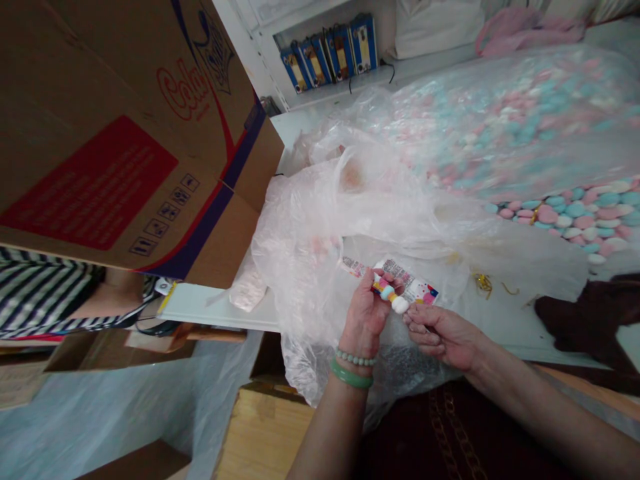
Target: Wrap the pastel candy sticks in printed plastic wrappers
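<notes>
A short row of pastel candies [387, 292], pink, blue, yellow and white, lies across the fingers of my left hand [369, 313], which is closed around it. Whether a clear wrapper surrounds the row is too small to tell. A printed packet [410, 283] with pink, red and blue on it shows just behind these fingers. My right hand [445, 333] pinches at the white end of the row; its fingertips are close together there. Under both hands spreads a crumpled clear plastic bag [320, 267]. Several gold twist ties [483, 284] lie on the table to the right.
A big printed cardboard box [125, 133] stands on the left, with a person's striped sleeve [45, 287] below it. Pastel candies [585, 217] spill from a large clear sack [510, 113] at the right. Dark brown cloth [585, 320] lies near the table's right edge. Blue boxes [337, 53] line the back shelf.
</notes>
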Motion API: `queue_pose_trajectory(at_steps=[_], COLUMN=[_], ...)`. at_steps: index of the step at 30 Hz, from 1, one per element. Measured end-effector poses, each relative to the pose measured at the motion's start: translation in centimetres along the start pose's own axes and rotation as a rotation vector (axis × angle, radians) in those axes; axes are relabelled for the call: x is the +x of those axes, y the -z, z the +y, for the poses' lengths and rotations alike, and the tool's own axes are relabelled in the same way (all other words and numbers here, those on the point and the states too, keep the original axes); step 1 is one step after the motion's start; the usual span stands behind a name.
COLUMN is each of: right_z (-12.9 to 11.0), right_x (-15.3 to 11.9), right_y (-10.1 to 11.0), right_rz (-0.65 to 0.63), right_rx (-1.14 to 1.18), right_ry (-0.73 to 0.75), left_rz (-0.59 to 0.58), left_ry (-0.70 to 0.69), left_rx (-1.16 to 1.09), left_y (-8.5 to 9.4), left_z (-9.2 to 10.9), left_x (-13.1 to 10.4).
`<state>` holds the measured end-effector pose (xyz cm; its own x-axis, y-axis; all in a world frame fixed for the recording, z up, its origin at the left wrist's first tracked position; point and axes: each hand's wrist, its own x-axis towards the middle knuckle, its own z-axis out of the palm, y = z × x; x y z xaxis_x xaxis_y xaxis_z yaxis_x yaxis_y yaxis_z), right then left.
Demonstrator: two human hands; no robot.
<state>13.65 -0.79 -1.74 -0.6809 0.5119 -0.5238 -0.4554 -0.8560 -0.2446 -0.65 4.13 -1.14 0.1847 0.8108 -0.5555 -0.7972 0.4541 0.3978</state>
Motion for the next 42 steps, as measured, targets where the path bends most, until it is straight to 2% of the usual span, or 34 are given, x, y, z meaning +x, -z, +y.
queue_pose_trajectory(at_steps=[5, 8, 10, 12, 16, 20, 24, 27, 31, 35, 42], right_z=[-0.6, -0.4, -0.1, 0.3, 0.7, 0.6, 0.3, 0.0, -0.2, -0.1, 0.7], right_x=[0.1, 0.5, 0.8, 1.1, 1.3, 1.0, 1.0, 1.1, 0.6, 0.1, 0.4], right_y=[1.4, 1.1, 0.4, -0.5, -1.6, -1.7, -1.0, -0.5, -0.4, -0.5, 0.3], right_rz=[-0.11, -0.102, -0.068, 0.024, 0.307, 0.466, 0.527, 0.558, 0.682, 0.736, 0.763], right_rx=[0.209, 0.197, 0.119, -0.006, -0.323, -0.626, -0.897, -1.05, -1.356, -1.654, -2.012], right_ry=[-0.146, -0.184, -0.153, -0.031, 0.279, 0.488, 0.606, 0.631, 0.658, 0.748, 0.933], left_rz=[-0.09, -0.029, 0.026, 0.046, 0.013, -0.008, 0.004, 0.018, 0.078, 0.127, 0.101], left_ry=[0.017, -0.002, -0.009, -0.023, -0.042, -0.015, -0.159, -0.197, -0.323, -0.327, -0.264], left_rx=[0.1, 0.117, 0.098, 0.089, 0.095, 0.159, 0.148, 0.131, 0.212, 0.231, 0.24], left_y=[0.4, 0.2, -0.1, -0.2, -0.1, 0.2, 0.5, 0.8, 1.1, 0.7, -0.5], left_z=[0.7, 0.5, 0.2, -0.2, -0.9, -0.6, 0.5, 1.0, 0.7, -0.1, -2.1], left_x=[-0.4, -0.6, -0.6, -0.4, -0.2, -0.1, -0.1, 0.0, -0.1, -0.4, -0.7])
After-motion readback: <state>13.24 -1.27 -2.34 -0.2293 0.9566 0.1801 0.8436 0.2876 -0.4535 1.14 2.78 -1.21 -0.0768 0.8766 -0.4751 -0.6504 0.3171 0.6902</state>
